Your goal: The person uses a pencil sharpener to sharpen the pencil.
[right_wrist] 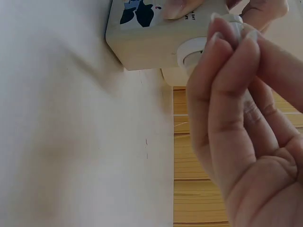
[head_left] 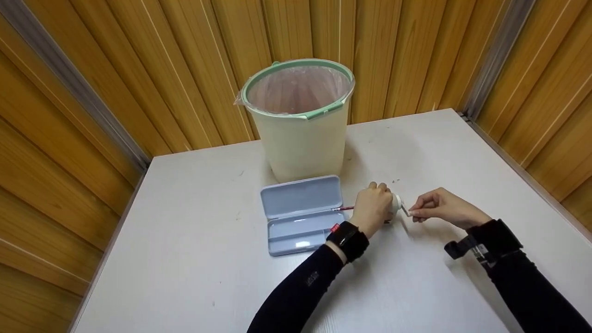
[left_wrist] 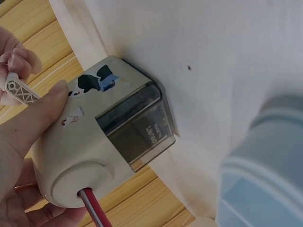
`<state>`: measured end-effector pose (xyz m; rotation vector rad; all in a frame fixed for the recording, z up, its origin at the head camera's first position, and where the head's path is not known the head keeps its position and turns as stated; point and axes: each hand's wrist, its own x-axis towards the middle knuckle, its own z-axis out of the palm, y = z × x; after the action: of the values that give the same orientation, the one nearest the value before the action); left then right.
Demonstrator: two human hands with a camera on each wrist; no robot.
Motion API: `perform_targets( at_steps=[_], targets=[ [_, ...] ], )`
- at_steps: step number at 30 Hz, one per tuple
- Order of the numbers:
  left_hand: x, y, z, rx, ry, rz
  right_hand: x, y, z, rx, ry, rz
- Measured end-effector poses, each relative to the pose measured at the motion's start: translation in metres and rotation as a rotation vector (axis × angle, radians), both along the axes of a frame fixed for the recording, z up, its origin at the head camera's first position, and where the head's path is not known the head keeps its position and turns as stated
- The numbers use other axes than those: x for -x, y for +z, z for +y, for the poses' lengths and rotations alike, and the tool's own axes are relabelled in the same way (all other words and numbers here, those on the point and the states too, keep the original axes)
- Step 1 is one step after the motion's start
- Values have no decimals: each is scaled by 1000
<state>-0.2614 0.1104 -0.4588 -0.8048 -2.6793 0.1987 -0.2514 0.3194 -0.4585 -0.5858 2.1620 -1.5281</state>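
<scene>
A cream hand-crank pencil sharpener [left_wrist: 78, 127] with dark and blue stickers and a clear shavings drawer [left_wrist: 142, 135] stands on the table. My left hand [head_left: 372, 209] grips its body from above, thumb on the stickered side. A red-striped pencil [left_wrist: 96, 208] sticks out of the hole in its front; in the head view the pencil points toward the open case. On the opposite side, my right hand [head_left: 446, 209] pinches the end of the crank handle [left_wrist: 22, 90] between thumb and fingers. In the right wrist view those fingers hide most of the crank.
A light blue pencil case [head_left: 300, 199] lies open just left of the sharpener. Behind it stands a pale bin [head_left: 303, 143] with a green rim and a clear liner. Wood-patterned panels [head_left: 194, 69] border the white table [head_left: 194, 240] at the back and sides.
</scene>
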Motion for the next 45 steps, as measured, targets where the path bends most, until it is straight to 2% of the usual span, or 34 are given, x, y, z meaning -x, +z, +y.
perform_targets(
  at_steps=[7,14,19,22,30,34,38,45],
  targets=[
    [2,2,-1,14,5,-18,2,3,-4,2,-62,13],
    [4,1,-6,-1,-13,18,6,2,-5,113,-72,56],
    [5,3,-8,8,-8,8,12,1,-11,96,-194,107],
    [5,4,-8,10,-10,3,16,1,-16,121,-282,133],
    [7,2,-11,-1,-21,11,32,-6,-26,237,-376,160],
    [7,1,-10,-6,-17,19,43,-17,-31,305,-401,170],
    [4,-1,-6,3,-23,32,48,-29,-31,345,-411,130],
    [2,-3,-4,-11,-25,82,48,-42,-29,303,-378,47]
  ],
)
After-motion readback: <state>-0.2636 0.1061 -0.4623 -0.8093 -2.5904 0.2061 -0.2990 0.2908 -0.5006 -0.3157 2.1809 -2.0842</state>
